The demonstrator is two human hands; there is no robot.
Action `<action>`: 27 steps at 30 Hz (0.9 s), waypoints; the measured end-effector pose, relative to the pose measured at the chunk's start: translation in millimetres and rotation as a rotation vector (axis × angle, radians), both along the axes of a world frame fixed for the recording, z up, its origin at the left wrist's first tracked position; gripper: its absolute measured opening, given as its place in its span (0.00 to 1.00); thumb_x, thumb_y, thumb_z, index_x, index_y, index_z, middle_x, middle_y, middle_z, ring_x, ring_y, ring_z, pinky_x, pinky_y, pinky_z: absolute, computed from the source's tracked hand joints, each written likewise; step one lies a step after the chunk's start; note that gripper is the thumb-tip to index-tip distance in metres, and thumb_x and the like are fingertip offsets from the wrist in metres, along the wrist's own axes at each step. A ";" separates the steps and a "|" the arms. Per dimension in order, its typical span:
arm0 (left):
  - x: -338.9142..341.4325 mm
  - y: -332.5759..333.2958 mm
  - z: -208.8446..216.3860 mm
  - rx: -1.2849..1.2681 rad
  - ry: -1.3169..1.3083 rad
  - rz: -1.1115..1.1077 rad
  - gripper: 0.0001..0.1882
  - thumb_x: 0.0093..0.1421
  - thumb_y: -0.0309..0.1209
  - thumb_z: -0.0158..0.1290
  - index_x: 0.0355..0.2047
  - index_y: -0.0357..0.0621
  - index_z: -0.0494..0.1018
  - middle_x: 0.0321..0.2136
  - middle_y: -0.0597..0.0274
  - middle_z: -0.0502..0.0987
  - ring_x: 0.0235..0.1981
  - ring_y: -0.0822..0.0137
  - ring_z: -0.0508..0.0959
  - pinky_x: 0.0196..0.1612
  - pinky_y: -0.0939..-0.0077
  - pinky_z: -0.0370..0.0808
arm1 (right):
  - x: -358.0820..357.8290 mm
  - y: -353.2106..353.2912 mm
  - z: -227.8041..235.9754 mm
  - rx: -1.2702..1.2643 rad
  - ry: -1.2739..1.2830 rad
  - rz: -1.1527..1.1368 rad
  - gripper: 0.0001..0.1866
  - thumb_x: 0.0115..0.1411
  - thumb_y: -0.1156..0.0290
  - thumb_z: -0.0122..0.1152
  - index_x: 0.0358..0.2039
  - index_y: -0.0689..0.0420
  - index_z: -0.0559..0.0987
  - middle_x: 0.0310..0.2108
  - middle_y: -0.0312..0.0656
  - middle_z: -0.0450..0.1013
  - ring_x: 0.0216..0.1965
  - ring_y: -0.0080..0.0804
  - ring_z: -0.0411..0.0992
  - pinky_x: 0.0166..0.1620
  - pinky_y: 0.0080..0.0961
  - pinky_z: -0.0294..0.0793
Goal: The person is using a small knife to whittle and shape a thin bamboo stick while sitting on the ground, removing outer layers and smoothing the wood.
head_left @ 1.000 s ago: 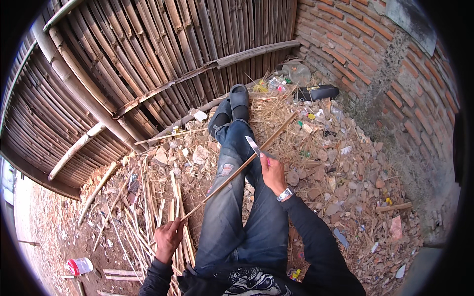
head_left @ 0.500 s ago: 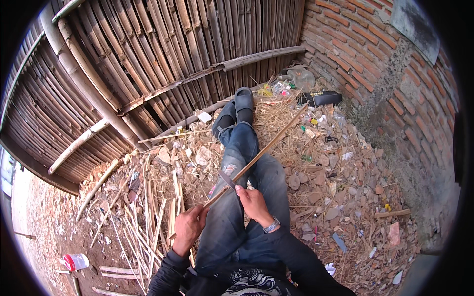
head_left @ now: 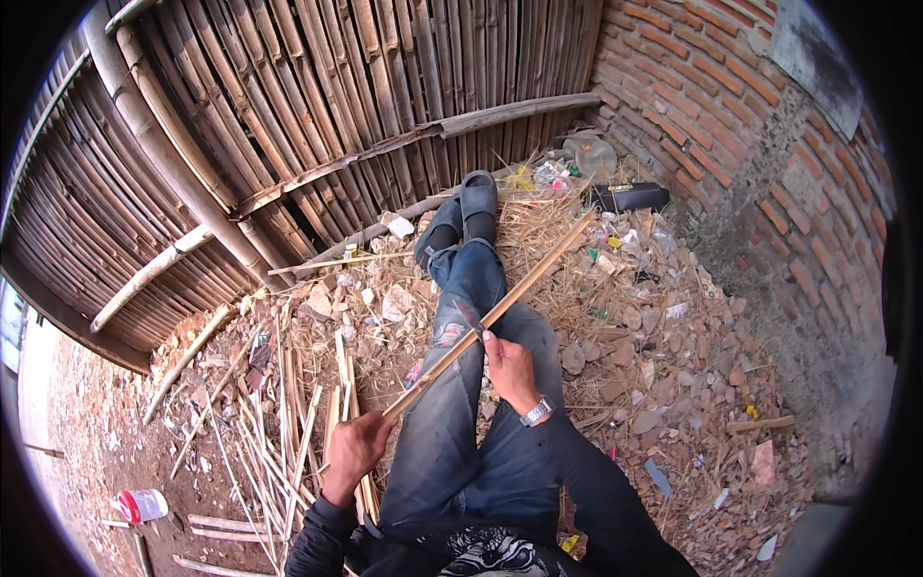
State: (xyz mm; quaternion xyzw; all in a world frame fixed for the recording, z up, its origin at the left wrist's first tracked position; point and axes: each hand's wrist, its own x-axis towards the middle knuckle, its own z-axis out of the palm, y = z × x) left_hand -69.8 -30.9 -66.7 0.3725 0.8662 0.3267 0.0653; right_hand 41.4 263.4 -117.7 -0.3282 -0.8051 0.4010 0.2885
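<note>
Rubbly ground [head_left: 630, 370]; knife [head_left: 468, 314], handle hidden by right fingers [head_left: 494, 349].

bright daylight washes out the far-left ground [head_left: 60, 413], while fisheye distortion bends the brick wall [head_left: 716, 96].

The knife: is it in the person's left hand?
No, the right hand holds the knife, while the left hand grips the long strip.

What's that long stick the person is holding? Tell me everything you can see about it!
The long stick is a thin, fairly straight, tan strip that looks like bamboo or wood. It slants above the jeans, far end up and right. The left hand grips it toward its lower end; the knife in the right hand crosses it, seemingly touching.
</note>
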 end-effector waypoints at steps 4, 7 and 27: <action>-1.7 -5.9 -10.8 -0.020 -0.083 -0.019 0.15 0.64 0.40 0.65 0.34 0.39 0.82 0.17 0.48 0.77 0.18 0.50 0.79 0.24 0.60 0.74 | 8.3 -10.6 6.4 0.048 -0.020 0.060 0.29 0.73 0.50 0.54 0.24 0.62 0.77 0.21 0.60 0.73 0.28 0.67 0.73 0.29 0.55 0.68; 0.8 4.8 -3.7 0.003 -0.093 -0.054 0.15 0.64 0.40 0.65 0.35 0.38 0.82 0.18 0.47 0.78 0.19 0.51 0.80 0.25 0.60 0.74 | 11.8 60.9 -2.6 0.075 -0.020 -0.241 0.31 0.75 0.47 0.49 0.28 0.64 0.79 0.18 0.57 0.70 0.21 0.61 0.70 0.27 0.48 0.65; 11.6 18.4 -7.7 0.046 -0.157 0.036 0.18 0.62 0.42 0.67 0.36 0.36 0.84 0.17 0.48 0.79 0.18 0.54 0.79 0.26 0.62 0.75 | 15.1 -19.0 29.5 -0.199 -0.116 0.005 0.34 0.75 0.47 0.50 0.19 0.63 0.75 0.16 0.57 0.70 0.23 0.63 0.73 0.27 0.51 0.66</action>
